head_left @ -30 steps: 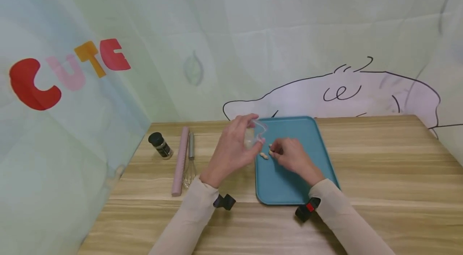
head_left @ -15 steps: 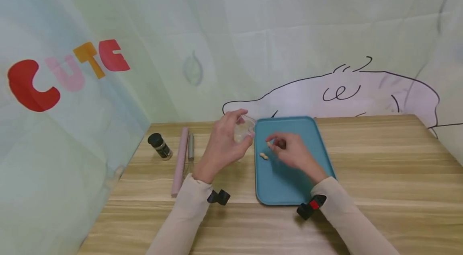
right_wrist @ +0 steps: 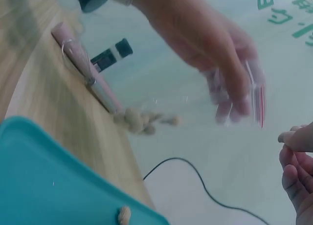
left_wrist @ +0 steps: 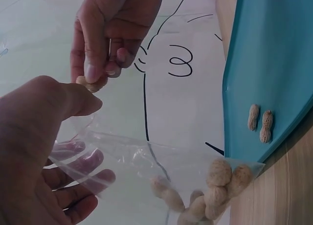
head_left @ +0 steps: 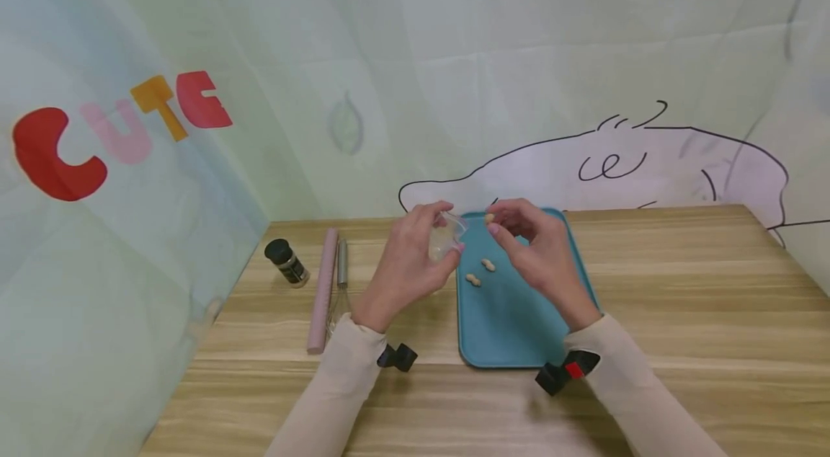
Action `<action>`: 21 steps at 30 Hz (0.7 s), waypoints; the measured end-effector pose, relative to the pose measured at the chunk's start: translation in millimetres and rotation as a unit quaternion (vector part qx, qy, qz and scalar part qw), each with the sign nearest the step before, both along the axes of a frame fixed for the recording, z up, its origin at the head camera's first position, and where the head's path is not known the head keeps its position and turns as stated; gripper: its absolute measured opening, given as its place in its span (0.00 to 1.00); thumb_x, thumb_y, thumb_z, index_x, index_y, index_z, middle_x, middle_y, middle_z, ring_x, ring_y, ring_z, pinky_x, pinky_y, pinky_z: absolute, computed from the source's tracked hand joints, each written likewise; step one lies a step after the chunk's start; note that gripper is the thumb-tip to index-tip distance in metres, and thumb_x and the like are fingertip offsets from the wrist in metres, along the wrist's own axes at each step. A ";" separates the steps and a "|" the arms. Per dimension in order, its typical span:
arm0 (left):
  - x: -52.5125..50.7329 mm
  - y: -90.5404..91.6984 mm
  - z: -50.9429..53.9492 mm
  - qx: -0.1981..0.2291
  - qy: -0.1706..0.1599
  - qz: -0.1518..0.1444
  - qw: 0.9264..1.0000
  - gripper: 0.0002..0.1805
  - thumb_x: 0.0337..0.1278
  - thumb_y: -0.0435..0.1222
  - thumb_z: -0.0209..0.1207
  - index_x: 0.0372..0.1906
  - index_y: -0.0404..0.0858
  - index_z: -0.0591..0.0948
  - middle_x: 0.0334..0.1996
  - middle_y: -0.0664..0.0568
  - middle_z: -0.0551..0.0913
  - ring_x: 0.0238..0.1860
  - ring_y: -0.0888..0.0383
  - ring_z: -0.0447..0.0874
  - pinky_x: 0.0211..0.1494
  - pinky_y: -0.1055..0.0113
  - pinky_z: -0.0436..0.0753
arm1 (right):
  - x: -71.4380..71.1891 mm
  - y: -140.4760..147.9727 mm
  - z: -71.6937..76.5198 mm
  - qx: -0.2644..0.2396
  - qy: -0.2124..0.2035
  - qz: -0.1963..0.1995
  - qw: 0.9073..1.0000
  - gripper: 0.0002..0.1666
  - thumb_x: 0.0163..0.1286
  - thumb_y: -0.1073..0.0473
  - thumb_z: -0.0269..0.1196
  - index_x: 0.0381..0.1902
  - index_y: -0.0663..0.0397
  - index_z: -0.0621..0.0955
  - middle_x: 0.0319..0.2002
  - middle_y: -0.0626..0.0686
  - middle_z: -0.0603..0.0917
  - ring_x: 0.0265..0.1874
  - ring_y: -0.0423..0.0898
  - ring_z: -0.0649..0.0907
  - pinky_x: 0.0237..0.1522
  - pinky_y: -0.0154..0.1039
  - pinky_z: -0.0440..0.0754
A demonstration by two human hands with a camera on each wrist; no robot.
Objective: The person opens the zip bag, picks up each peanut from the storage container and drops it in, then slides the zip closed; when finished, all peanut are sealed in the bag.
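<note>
My left hand [head_left: 408, 259] grips a clear zip bag [left_wrist: 127, 149] near its open mouth, with thumb and fingers spread along it. Several unshelled peanuts [left_wrist: 218, 173] have gathered in the bag's lower corner. Just beside the mouth, my right hand [head_left: 541, 248] pinches a single peanut [left_wrist: 93, 84] between thumb and fingertips. Two peanuts [head_left: 480, 272] lie close together on the blue tray [head_left: 512, 342] below the hands. In the right wrist view, the bag hangs from the left hand and its red zip strip [right_wrist: 260, 105] shows.
Left of the hands, a pink rolling pin [head_left: 322, 291] and a wire whisk [head_left: 343, 266] lie side by side on the wooden table [head_left: 681, 298]. Further left stands a black-capped seasoning jar [head_left: 287, 262]. A printed cloth [head_left: 363, 82] hangs behind the table.
The right hand has risen from the tray toward the bag's mouth with a peanut in its fingers. The left hand shifted left with the bag, then slightly back right.
</note>
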State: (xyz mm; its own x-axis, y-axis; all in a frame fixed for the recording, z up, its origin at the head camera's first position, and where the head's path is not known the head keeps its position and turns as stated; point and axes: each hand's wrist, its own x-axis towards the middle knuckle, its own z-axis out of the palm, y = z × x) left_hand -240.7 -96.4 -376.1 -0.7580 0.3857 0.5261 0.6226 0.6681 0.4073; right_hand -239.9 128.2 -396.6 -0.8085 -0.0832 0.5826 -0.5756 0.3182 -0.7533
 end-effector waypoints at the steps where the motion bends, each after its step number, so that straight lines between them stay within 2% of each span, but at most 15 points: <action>1: 0.4 0.3 0.0 -0.002 0.000 0.000 1.000 0.33 0.64 0.39 0.70 0.72 0.38 0.75 0.52 0.45 0.85 0.54 0.47 0.85 0.65 0.45 0.80 | 1.7 -1.3 1.6 -0.003 0.003 0.001 1.000 0.13 0.74 0.66 0.69 0.55 0.58 0.86 0.43 0.56 0.92 0.37 0.35 0.87 0.44 0.25 0.85; 6: 1.2 2.4 -0.5 -0.009 0.006 -0.007 1.000 0.32 0.63 0.39 0.70 0.71 0.37 0.75 0.52 0.44 0.85 0.54 0.47 0.85 0.65 0.46 0.81 | 7.4 -6.8 6.0 0.007 0.015 0.006 1.000 0.09 0.75 0.67 0.68 0.50 0.58 0.88 0.43 0.56 0.93 0.38 0.42 0.89 0.46 0.25 0.85; 10: 1.3 3.8 -1.6 -0.012 0.012 -0.010 1.000 0.32 0.63 0.39 0.69 0.70 0.37 0.76 0.51 0.45 0.86 0.53 0.47 0.85 0.64 0.46 0.81 | 8.6 -9.0 4.0 0.023 0.004 0.000 1.000 0.09 0.75 0.66 0.68 0.51 0.57 0.88 0.43 0.56 0.93 0.38 0.46 0.90 0.46 0.25 0.85; 14: 1.9 4.0 -1.6 -0.011 0.011 -0.007 1.000 0.32 0.63 0.39 0.70 0.71 0.37 0.76 0.51 0.45 0.85 0.53 0.47 0.85 0.64 0.46 0.81 | 6.1 -7.6 1.7 0.029 -0.008 -0.005 1.000 0.09 0.75 0.65 0.68 0.51 0.59 0.87 0.43 0.57 0.93 0.36 0.47 0.89 0.43 0.28 0.85; 15: 2.1 3.9 -1.5 -0.011 0.010 -0.006 1.000 0.33 0.63 0.40 0.70 0.71 0.37 0.76 0.51 0.45 0.85 0.53 0.47 0.85 0.65 0.46 0.81 | 4.8 -5.7 1.7 0.037 -0.016 -0.003 0.999 0.09 0.75 0.65 0.68 0.51 0.59 0.87 0.43 0.57 0.93 0.35 0.47 0.89 0.42 0.29 0.85; 17: 2.5 3.8 -1.1 -0.011 0.008 -0.005 1.000 0.33 0.63 0.40 0.70 0.71 0.37 0.75 0.51 0.45 0.85 0.54 0.47 0.85 0.65 0.45 0.81 | 2.3 0.8 3.1 0.086 -0.042 0.013 0.995 0.08 0.76 0.64 0.68 0.50 0.58 0.88 0.42 0.56 0.93 0.34 0.45 0.87 0.40 0.30 0.84; 18: 2.8 3.8 -0.9 -0.011 0.008 -0.005 1.000 0.33 0.63 0.40 0.70 0.71 0.38 0.75 0.51 0.45 0.85 0.54 0.47 0.85 0.66 0.45 0.81 | 0.8 5.7 3.9 0.126 -0.065 0.033 0.989 0.07 0.76 0.64 0.68 0.48 0.57 0.88 0.40 0.55 0.92 0.33 0.44 0.86 0.39 0.32 0.84; 19: 3.0 3.7 -0.8 -0.011 0.007 -0.005 1.000 0.33 0.63 0.39 0.70 0.71 0.38 0.75 0.51 0.45 0.85 0.54 0.47 0.85 0.66 0.45 0.81 | -0.5 11.4 4.8 0.173 -0.094 0.062 0.978 0.06 0.75 0.64 0.68 0.47 0.56 0.89 0.39 0.53 0.92 0.33 0.43 0.85 0.39 0.33 0.83; 20: 3.1 3.6 -0.7 -0.010 0.006 -0.005 1.000 0.33 0.63 0.39 0.70 0.71 0.37 0.75 0.51 0.45 0.85 0.54 0.47 0.85 0.66 0.45 0.80 | -1.4 17.5 5.6 0.225 -0.130 0.098 0.961 0.05 0.74 0.64 0.69 0.45 0.54 0.89 0.39 0.51 0.91 0.34 0.42 0.84 0.39 0.33 0.83; 21: 3.3 3.6 -0.6 -0.010 0.007 -0.005 1.000 0.33 0.62 0.39 0.70 0.71 0.37 0.75 0.51 0.45 0.85 0.54 0.47 0.85 0.67 0.45 0.80 | -2.3 23.4 6.1 0.281 -0.167 0.137 0.935 0.04 0.72 0.64 0.70 0.43 0.52 0.89 0.37 0.49 0.90 0.34 0.41 0.82 0.39 0.34 0.82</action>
State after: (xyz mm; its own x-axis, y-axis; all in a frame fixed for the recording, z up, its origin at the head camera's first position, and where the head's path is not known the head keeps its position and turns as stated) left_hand -237.4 -92.9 -376.8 -0.7470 0.4039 0.5280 0.6346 0.6698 0.3855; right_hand -242.2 151.7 -390.5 -0.8411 -0.5309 0.1031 -0.4554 0.5924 -0.6646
